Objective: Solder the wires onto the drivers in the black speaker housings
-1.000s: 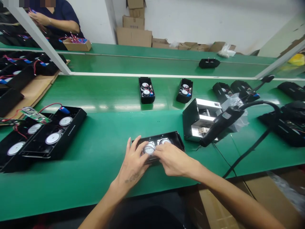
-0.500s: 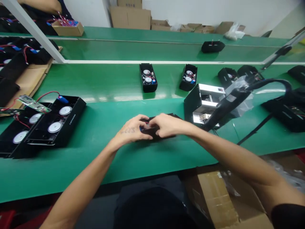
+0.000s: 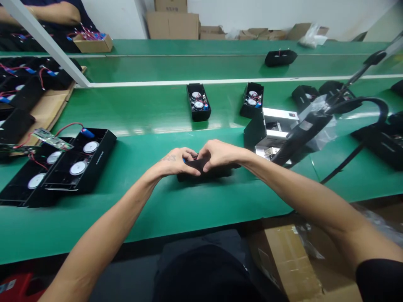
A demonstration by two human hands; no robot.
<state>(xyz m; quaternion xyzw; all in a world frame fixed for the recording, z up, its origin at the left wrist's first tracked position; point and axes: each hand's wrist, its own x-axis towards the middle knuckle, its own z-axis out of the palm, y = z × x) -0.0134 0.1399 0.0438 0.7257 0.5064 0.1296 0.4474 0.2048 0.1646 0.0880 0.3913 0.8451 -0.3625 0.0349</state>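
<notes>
Left hand (image 3: 174, 162) is curled over the near left end of a black speaker housing (image 3: 217, 171), fingers bent down onto its top edge and closed on it; a small blue part and a bit of red wire show just at the fingertips, but whether the fingers pinch them I cannot tell. Right hand (image 3: 220, 154) mirrors it — fingers folded down onto the same housing from the right, gripping the top, thumb side meeting the left hand over the middle. Both hands hide most of the housing; only its dark lower side and right end show. The housing lies flat on the green bench (image 3: 151, 209), about mid-width, near the front edge.

Surroundings:
- Just right of the hands: an open black metal box (image 3: 267, 130) with a lit interior, and a black handheld tool (image 3: 299, 136) on a thick cable lying across it.
- Left: a larger open black housing (image 3: 80, 165) with round white drivers, red wire and a green circuit board (image 3: 52, 139) at its far end.
- Farther back on the bench: two small open housings (image 3: 198, 102) (image 3: 252, 99), well apart from the hands.
- Far top left — another person's forearm (image 3: 56, 12) beside a cardboard tray (image 3: 92, 42) of parts.
- Cardboard boxes (image 3: 172, 19) along the back wall.
</notes>
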